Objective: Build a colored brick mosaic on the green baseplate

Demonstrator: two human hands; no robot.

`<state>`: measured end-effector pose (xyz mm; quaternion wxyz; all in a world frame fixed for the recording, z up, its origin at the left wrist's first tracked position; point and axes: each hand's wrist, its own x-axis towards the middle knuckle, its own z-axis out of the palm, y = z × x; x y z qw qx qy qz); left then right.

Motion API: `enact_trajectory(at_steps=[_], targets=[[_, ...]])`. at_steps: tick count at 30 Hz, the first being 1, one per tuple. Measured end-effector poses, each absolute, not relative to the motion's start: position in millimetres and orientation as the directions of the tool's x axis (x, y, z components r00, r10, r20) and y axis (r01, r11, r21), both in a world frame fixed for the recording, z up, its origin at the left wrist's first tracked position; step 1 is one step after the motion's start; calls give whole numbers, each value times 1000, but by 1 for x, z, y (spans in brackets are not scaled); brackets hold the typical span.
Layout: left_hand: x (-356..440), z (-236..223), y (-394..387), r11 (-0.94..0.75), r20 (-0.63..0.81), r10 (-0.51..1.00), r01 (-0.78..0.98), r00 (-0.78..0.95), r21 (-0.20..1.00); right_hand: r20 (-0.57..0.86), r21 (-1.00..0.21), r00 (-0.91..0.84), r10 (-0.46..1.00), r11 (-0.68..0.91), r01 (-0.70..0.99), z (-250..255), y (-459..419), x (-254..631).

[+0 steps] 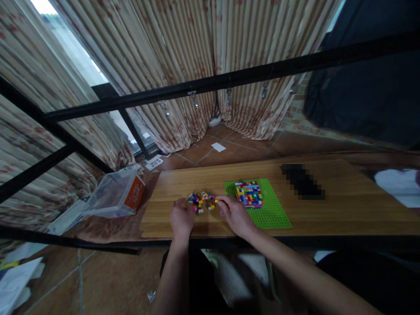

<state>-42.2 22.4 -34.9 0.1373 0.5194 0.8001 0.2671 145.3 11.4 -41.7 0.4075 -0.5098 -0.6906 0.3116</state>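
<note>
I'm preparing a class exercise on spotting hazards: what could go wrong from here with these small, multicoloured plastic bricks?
1. The left hand is right beside the loose pile of bricks, so a careless sweep might scatter some across the brown wooden table.
2. In this view, the right hand overlaps the bright green, studded baseplate, so it could nudge the plate or the squarish, multicoloured brick block on it.
</note>
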Motion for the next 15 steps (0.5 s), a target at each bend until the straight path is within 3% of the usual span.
enact_trajectory(at_steps=[5,10,15], targets=[[-28,-21,18,156,198,904,726,-378,670,53,-953,-62,997,69,296,-43,-23,216],[-1,-14,12,-21,229,952,701,-205,713,-49,-938,-36,998,-34,346,-34,-27,274],[24,-15,13,-108,190,981,689,-43,717,116,-801,-79,990,140,582,-12,-8,296]])
